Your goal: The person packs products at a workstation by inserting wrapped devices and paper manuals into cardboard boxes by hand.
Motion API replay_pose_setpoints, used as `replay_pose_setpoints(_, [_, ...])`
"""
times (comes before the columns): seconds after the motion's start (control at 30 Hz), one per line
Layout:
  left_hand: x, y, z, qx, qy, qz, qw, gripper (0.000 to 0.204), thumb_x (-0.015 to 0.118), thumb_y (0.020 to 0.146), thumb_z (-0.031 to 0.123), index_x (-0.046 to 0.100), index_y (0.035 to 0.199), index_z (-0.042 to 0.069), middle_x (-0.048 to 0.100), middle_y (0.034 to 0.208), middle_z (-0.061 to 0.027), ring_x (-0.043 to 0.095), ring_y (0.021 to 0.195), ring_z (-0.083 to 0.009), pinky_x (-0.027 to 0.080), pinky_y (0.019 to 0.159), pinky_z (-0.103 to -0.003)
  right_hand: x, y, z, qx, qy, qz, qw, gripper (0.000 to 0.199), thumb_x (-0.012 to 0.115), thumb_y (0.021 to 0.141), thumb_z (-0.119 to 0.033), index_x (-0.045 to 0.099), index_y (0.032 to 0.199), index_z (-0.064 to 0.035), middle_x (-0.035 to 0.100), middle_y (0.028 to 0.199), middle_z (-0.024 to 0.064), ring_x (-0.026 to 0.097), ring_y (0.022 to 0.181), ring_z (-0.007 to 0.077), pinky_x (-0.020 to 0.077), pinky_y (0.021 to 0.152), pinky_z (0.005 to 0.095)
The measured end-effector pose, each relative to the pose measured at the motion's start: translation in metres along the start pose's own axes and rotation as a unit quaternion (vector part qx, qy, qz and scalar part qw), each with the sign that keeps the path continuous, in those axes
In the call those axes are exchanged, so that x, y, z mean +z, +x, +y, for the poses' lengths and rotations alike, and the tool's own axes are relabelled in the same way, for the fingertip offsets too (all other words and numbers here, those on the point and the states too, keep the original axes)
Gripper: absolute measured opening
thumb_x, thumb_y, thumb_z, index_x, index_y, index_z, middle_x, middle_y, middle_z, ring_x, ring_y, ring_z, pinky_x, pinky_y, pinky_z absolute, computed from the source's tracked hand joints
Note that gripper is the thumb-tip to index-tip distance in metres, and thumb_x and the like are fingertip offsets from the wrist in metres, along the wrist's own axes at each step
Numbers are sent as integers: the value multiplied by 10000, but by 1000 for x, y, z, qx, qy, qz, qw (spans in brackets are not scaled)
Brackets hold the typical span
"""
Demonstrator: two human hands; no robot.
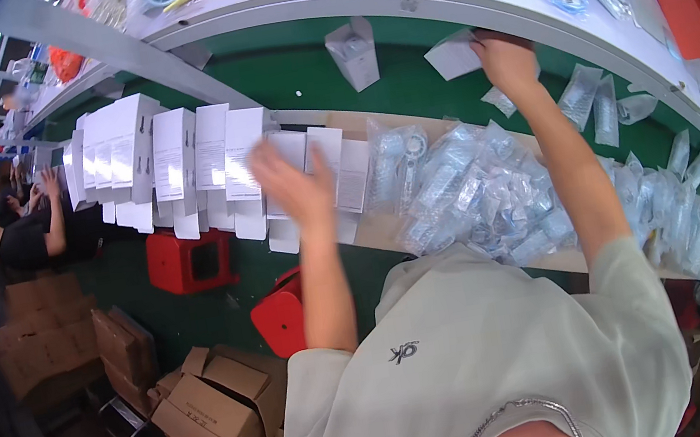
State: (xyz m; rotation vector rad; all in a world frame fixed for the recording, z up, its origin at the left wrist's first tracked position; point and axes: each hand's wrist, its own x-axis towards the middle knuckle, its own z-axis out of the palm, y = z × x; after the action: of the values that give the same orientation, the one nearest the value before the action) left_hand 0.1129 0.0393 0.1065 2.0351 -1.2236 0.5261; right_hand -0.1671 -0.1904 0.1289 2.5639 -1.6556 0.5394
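- The left hand (298,181) is being held spread, blurred, over white boxes (168,156), most being seen to its left.
- A white carton (451,58) is being touched by the right hand (510,63), just left of it; whether it is being pinched cannot be told.
- Clear-bagged items (491,182) are being seen right of the left hand.

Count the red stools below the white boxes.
2: one stool is just below the white boxes; the other stool is beside the left forearm, partly behind it. More may be hidden.
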Motion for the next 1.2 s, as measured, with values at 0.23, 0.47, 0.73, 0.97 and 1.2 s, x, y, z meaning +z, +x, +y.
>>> replay_pose_setpoints(0.23, [-2, 50, -69, -69, 199, -156, 965, 829, 804, 648, 239, 411, 1307, -76, 482, 1219, -281, 457, 1143, -418, 368, 999, -491, 153, 44, 49, -39, 25, 37, 998, 377, 558, 853, -313, 617, 1125, -59, 606, 1128, 199, 541, 1119, 361, 419, 959, 472])
replay_pose_setpoints(0.47, [-84, 37, 14, -103, -128, -286, 944, 766, 768, 639, 234, 430, 1261, -58, 470, 1197, -234, 508, 1082, -336, 416, 947, -440, 107, -27, 42, 155, 85, 121, 977, 529, 664, 784, -421, 605, 1117, -14, 609, 1095, 196, 548, 1128, 345, 446, 960, 460])
replay_pose_setpoints(0.73, [-54, -60, 84, -153, -382, -658, 631, 941, 872, 577, 320, 398, 1303, -45, 497, 1298, -198, 479, 1191, -249, 360, 1035, -348, 243, -38, 100, 494, 107, -115, 855, 744, 731, 689, -507, 558, 1147, 53, 639, 1024, 198, 623, 960, 384, 494, 864, 439])
replay_pose_setpoints(0.97, [-11, -69, 21, -257, -467, -730, 427, 911, 835, 655, 346, 402, 1368, -23, 512, 1331, -162, 495, 1218, -234, 381, 1033, -344, 137, -88, 86, 352, 377, -129, 847, 490, 707, 745, -341, 628, 1052, 33, 673, 980, 166, 650, 933, 250, 494, 829, 361])
replay_pose_setpoints(1.2, [44, -46, 64, -537, -679, -280, 415, 578, 555, 933, 458, 441, 1347, 71, 559, 1274, -72, 541, 1175, -263, 427, 1015, -426, -73, -188, -18, 224, 417, -62, 879, 526, 657, 848, -252, 461, 1246, 31, 647, 1041, 213, 662, 903, 288, 512, 782, 349])
